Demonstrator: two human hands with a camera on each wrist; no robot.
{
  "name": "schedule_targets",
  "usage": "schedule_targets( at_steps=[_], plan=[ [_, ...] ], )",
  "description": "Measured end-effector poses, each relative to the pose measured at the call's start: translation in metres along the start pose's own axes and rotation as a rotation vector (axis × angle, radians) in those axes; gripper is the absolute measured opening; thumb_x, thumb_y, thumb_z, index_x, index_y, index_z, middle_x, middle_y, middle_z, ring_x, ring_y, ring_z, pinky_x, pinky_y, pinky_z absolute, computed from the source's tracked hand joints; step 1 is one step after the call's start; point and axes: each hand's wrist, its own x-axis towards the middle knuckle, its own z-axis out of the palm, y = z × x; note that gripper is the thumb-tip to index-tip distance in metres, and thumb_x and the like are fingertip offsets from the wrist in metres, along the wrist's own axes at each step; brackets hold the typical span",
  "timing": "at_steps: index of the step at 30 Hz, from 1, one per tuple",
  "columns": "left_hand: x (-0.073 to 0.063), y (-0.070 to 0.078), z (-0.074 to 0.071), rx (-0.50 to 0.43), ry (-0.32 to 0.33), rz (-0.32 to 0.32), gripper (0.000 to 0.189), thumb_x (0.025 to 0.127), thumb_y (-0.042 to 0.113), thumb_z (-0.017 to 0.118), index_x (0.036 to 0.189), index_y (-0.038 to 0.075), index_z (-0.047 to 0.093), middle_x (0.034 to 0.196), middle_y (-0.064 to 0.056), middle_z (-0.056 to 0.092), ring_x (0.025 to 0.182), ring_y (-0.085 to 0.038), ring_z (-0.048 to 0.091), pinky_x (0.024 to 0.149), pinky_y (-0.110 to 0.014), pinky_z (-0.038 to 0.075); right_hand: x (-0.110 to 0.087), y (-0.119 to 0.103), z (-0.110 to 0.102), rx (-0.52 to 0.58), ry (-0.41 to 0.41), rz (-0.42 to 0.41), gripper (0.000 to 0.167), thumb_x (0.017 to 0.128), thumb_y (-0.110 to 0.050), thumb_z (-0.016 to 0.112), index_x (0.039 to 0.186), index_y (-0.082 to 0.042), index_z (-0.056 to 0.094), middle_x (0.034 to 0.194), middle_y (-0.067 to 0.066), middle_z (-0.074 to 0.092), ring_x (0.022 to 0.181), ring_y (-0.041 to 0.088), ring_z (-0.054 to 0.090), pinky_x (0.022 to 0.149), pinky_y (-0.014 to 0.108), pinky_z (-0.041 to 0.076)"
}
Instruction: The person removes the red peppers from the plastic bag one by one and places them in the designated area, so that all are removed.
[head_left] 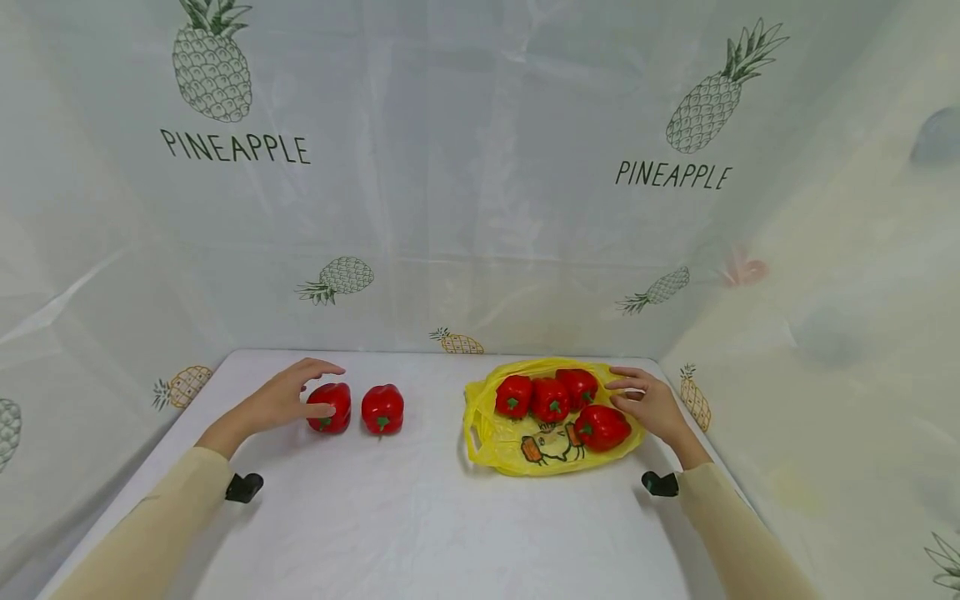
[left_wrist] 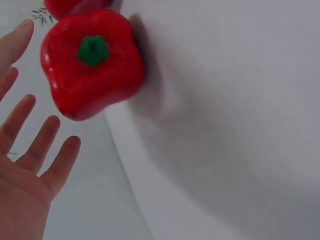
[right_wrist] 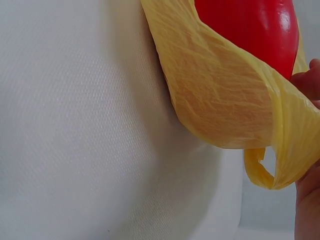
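At the left of the head view, my left hand (head_left: 279,403) is spread beside a red bell pepper (head_left: 335,406), thumb and fingers on either side of it. In the left wrist view, a gap shows between those fingers (left_wrist: 42,142) and the pepper (left_wrist: 100,75). A second red bell pepper (head_left: 382,409) stands just to its right. My right hand (head_left: 658,412) holds the right edge of a yellow plastic bag (head_left: 495,446). Several red bell peppers (head_left: 550,400) rest in or on the bag. Its film partly hides the right hand in the right wrist view.
A white-covered table (head_left: 420,533) lies under everything. Pale sheeting printed with pineapples (head_left: 480,208) hangs behind it and at both sides. The bag's handle loop (head_left: 474,437) faces left.
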Motion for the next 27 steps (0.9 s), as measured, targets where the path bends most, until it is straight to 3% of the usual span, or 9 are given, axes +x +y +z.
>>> schedule_targets(
  at_steps=[6, 13, 21, 27],
  plan=[
    [0.010, 0.021, -0.001, 0.004, 0.009, 0.057, 0.069, 0.090, 0.029, 0.087, 0.152, 0.022, 0.056, 0.159, -0.016, 0.047, 0.145, -0.043, 0.043, 0.104, -0.068, 0.052, 0.000, -0.004, 0.000, 0.010, 0.000, -0.003, 0.022, 0.095, 0.005, 0.075, 0.117, 0.005, 0.077, 0.148, 0.025, 0.057, 0.128, 0.047, 0.060, 0.094, 0.021, 0.058],
    [0.026, 0.065, 0.011, -0.029, -0.016, 0.115, 0.066, 0.091, 0.028, 0.086, 0.151, 0.023, 0.058, 0.159, -0.011, 0.047, 0.142, -0.039, 0.047, 0.106, -0.064, 0.052, 0.002, 0.003, 0.000, 0.005, 0.001, -0.003, 0.023, 0.095, 0.007, 0.073, 0.118, 0.006, 0.076, 0.149, 0.026, 0.056, 0.128, 0.048, 0.060, 0.093, 0.015, 0.056],
    [0.050, 0.119, 0.042, -0.028, -0.071, 0.198, 0.063, 0.092, 0.031, 0.086, 0.149, 0.032, 0.059, 0.161, 0.001, 0.047, 0.150, -0.029, 0.041, 0.116, -0.061, 0.044, 0.001, 0.002, -0.004, 0.008, -0.025, 0.030, 0.022, 0.097, -0.003, 0.077, 0.119, -0.002, 0.079, 0.152, 0.018, 0.056, 0.127, 0.041, 0.063, 0.095, 0.021, 0.058],
    [0.069, 0.149, 0.071, -0.037, -0.115, 0.290, 0.064, 0.091, 0.033, 0.087, 0.149, 0.034, 0.059, 0.159, 0.007, 0.048, 0.152, -0.023, 0.039, 0.121, -0.056, 0.041, 0.002, 0.003, -0.004, -0.004, -0.033, 0.049, 0.021, 0.097, -0.006, 0.078, 0.118, -0.003, 0.080, 0.152, 0.017, 0.056, 0.120, 0.041, 0.068, 0.094, 0.021, 0.058]
  ],
)
